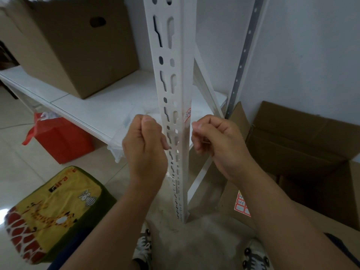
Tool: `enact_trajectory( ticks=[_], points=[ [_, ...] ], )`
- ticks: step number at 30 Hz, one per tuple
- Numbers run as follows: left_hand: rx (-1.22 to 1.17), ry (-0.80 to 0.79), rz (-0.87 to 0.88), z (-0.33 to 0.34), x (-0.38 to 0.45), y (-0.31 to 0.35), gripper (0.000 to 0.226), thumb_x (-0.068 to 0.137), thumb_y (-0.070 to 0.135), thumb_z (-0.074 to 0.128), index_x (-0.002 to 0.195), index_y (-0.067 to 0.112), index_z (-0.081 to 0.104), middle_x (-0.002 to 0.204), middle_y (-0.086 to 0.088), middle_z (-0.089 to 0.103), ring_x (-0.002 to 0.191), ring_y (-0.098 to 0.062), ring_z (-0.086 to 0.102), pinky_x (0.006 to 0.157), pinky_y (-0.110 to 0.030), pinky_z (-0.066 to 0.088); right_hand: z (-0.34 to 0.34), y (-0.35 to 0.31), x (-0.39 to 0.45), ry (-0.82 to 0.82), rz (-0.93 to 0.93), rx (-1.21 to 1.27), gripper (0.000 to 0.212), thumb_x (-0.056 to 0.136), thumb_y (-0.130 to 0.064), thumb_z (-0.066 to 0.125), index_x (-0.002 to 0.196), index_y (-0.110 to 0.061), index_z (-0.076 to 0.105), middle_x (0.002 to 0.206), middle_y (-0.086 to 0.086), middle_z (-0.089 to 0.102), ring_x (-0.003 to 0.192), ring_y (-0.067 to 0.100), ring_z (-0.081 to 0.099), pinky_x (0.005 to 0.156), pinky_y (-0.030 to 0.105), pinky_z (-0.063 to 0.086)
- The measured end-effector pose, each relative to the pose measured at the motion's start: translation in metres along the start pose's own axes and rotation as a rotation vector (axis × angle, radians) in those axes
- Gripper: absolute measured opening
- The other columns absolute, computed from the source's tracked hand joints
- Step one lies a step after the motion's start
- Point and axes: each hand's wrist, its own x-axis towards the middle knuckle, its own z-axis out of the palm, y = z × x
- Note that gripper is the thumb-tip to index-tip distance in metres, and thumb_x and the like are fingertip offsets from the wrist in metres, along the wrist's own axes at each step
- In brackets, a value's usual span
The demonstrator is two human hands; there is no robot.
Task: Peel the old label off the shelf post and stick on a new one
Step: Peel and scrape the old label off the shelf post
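Observation:
A white slotted shelf post (171,78) rises through the middle of the view. A small white label with a red border (188,114) is stuck on its right face, handwriting on it. My left hand (145,147) is curled into a loose fist just left of the post, below the label. My right hand (216,141) is curled just right of the post, thumb and forefinger pinched near the label's lower end. I cannot tell whether either hand holds anything. A sheet of red-bordered labels (241,206) lies on cardboard at the lower right.
A closed cardboard box (74,45) stands on the white shelf board (101,106). An open cardboard box (303,145) lies at right. A red bag (60,137) and a yellow giraffe-print cushion (52,211) sit on the floor at left. My shoes show at the bottom.

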Motion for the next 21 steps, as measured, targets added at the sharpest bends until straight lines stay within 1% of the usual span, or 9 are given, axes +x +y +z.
enact_trajectory(
  ticks=[2,5,7,11,15,17,18,20,21],
  points=[
    [0.051,0.005,-0.057,-0.007,0.009,-0.006,0.047,0.105,0.018,0.037,0.059,0.015,0.042,0.045,0.007,0.044,0.041,-0.008,0.043,0.044,-0.018,0.040,0.004,0.003,0.000,0.037,-0.035,-0.100,0.030,0.094,-0.018,0.057,0.077,0.006,0.060,0.062,0.008,0.061,0.056,0.018,0.055,0.056,0.027,0.050],
    [0.177,-0.053,-0.130,-0.015,0.023,-0.017,0.050,0.103,0.032,0.045,0.058,0.012,0.047,0.046,0.004,0.048,0.044,-0.010,0.048,0.052,-0.026,0.046,0.010,0.006,0.002,0.058,-0.051,-0.121,0.028,0.095,-0.017,0.056,0.079,0.006,0.061,0.063,0.009,0.063,0.056,0.018,0.056,0.057,0.028,0.051],
    [0.251,-0.077,-0.197,-0.016,0.030,-0.026,0.044,0.102,0.037,0.045,0.066,0.012,0.051,0.056,0.002,0.054,0.054,-0.011,0.054,0.058,-0.031,0.048,0.012,0.008,0.002,0.073,-0.058,-0.112,0.027,0.095,-0.016,0.055,0.080,0.005,0.061,0.063,0.008,0.063,0.056,0.016,0.056,0.057,0.026,0.050],
    [0.398,-0.116,-0.336,-0.014,0.041,-0.042,0.030,0.103,0.038,0.042,0.093,0.012,0.054,0.082,-0.004,0.063,0.072,-0.013,0.061,0.057,-0.020,0.047,0.015,0.008,0.002,0.102,-0.129,-0.230,0.021,0.096,-0.016,0.054,0.085,0.000,0.061,0.068,0.009,0.064,0.059,0.009,0.058,0.060,0.023,0.051],
    [0.592,-0.156,-0.329,-0.012,0.049,-0.053,0.056,0.103,0.042,0.042,0.075,-0.005,0.056,0.074,-0.020,0.064,0.068,-0.031,0.060,0.061,-0.039,0.046,0.017,0.007,0.002,0.103,-0.182,-0.412,0.021,0.098,-0.021,0.049,0.090,-0.006,0.060,0.070,0.007,0.063,0.061,0.020,0.060,0.061,0.042,0.053],
    [0.671,-0.205,-0.343,-0.010,0.051,-0.060,0.052,0.104,0.036,0.041,0.069,-0.001,0.048,0.070,-0.019,0.059,0.066,-0.031,0.056,0.060,-0.040,0.038,0.017,0.007,0.003,0.103,-0.204,-0.448,0.022,0.099,-0.022,0.048,0.090,-0.005,0.059,0.069,0.010,0.062,0.061,0.027,0.059,0.060,0.048,0.050],
    [0.708,-0.241,-0.355,-0.009,0.052,-0.065,0.041,0.103,0.031,0.043,0.074,0.003,0.048,0.074,-0.013,0.056,0.072,-0.027,0.055,0.062,-0.036,0.036,0.018,0.007,0.003,0.107,-0.218,-0.458,0.022,0.099,-0.022,0.047,0.089,-0.006,0.059,0.069,0.011,0.062,0.061,0.028,0.058,0.058,0.049,0.049],
    [0.761,-0.322,-0.392,-0.005,0.049,-0.068,0.017,0.098,0.024,0.055,0.106,0.009,0.051,0.104,-0.008,0.053,0.103,-0.029,0.054,0.079,-0.037,0.041,0.019,0.007,0.003,0.116,-0.243,-0.475,0.023,0.097,-0.022,0.047,0.087,-0.006,0.057,0.067,0.011,0.061,0.059,0.027,0.057,0.056,0.048,0.048],
    [0.793,-0.363,-0.400,-0.004,0.047,-0.068,0.035,0.094,0.026,0.060,0.124,0.012,0.047,0.123,-0.010,0.048,0.118,-0.032,0.047,0.090,-0.040,0.042,0.019,0.008,0.004,0.121,-0.248,-0.480,0.023,0.097,-0.022,0.046,0.086,-0.006,0.057,0.066,0.011,0.060,0.058,0.027,0.056,0.056,0.047,0.048]
  ],
)
